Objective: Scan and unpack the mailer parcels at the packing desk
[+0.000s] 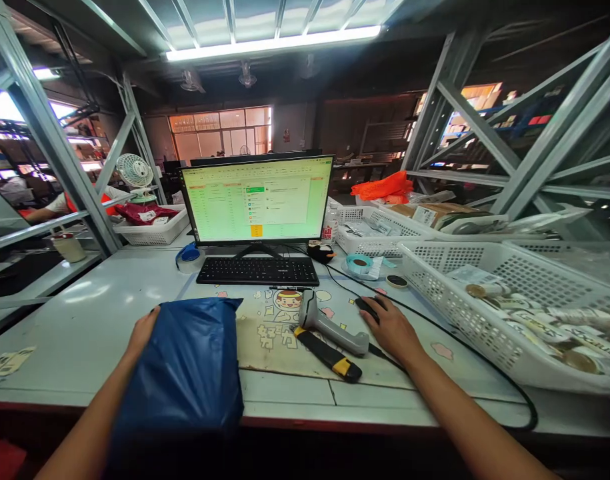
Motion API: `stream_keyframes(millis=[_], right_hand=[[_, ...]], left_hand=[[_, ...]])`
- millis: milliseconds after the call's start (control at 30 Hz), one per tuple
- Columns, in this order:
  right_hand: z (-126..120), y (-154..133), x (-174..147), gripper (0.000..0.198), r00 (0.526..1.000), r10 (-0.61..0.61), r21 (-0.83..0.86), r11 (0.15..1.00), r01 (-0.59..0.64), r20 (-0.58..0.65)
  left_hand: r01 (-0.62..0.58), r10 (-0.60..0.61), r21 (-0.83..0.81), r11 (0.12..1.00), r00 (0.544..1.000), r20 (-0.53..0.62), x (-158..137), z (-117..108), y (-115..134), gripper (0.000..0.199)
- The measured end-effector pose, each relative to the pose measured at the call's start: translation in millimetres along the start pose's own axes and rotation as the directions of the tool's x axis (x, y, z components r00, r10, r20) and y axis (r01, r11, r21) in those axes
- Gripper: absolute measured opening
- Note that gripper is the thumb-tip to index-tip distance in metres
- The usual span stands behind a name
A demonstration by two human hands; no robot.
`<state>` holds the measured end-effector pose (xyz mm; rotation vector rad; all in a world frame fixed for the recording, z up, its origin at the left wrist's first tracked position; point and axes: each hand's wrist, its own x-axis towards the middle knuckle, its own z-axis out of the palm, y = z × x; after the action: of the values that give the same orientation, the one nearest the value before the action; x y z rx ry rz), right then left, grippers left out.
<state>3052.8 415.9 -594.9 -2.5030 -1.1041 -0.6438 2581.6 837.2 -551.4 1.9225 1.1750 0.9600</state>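
Note:
A blue plastic mailer bag [195, 367] hangs over the front edge of the desk. My left hand [143, 330] grips its left side, with most of the fingers hidden behind the bag. On the illustrated desk mat [269, 347], my right hand [389, 323] rests over a black computer mouse [367, 308], fingers curved on top. Left of that hand lies a grey barcode scanner [329, 325], and beside it a black and yellow utility knife [329, 357]. Behind them stand a black keyboard [257, 271] and a lit monitor [257, 200] showing a spreadsheet and a smaller window.
White baskets hold several rolled items [545, 320] at the right and red packages [147, 213] at the back left. Tape rolls [359, 263] and a blue tape dispenser [189, 257] sit near the monitor. A black cable [435, 313] crosses the right side. Metal posts [49, 133] frame the desk.

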Motion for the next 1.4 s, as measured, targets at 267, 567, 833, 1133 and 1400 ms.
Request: stream_keyframes(millis=[267, 567, 833, 1133, 1400], right_hand=[[4.5, 3.3, 0.4, 0.055, 1.0, -0.014, -0.007, 1.0, 0.014, -0.012], [-3.3, -1.5, 0.5, 0.05, 1.0, -0.004, -0.028, 1.0, 0.004, -0.009], [-3.2, -3.4, 0.4, 0.05, 1.0, 0.006, -0.039, 0.999, -0.006, -0.003], [0.2, -3.3, -2.1, 0.054, 1.0, -0.02, -0.043, 0.999, 0.021, 0.014], [-4.1, -8.1, -5.6, 0.053, 0.999, -0.047, 0.013, 0.999, 0.047, 0.021]], left_hand=[[0.084, -0.081, -0.045, 0.995, 0.994, 0.079, -6.8, 13.0, -22.5, 0.081], [0.162, -0.152, -0.099, 0.982, 0.983, 0.101, -5.3, 14.0, -33.8, 0.078], [0.127, -0.119, -0.14, 0.982, 0.991, 0.067, -2.8, 16.3, -35.0, 0.068], [0.132, -0.128, -0.157, 0.979, 0.991, 0.034, -6.6, 16.1, -29.6, 0.07], [0.169, -0.17, -0.238, 0.956, 0.985, 0.017, -13.4, 12.9, -14.9, 0.077]])
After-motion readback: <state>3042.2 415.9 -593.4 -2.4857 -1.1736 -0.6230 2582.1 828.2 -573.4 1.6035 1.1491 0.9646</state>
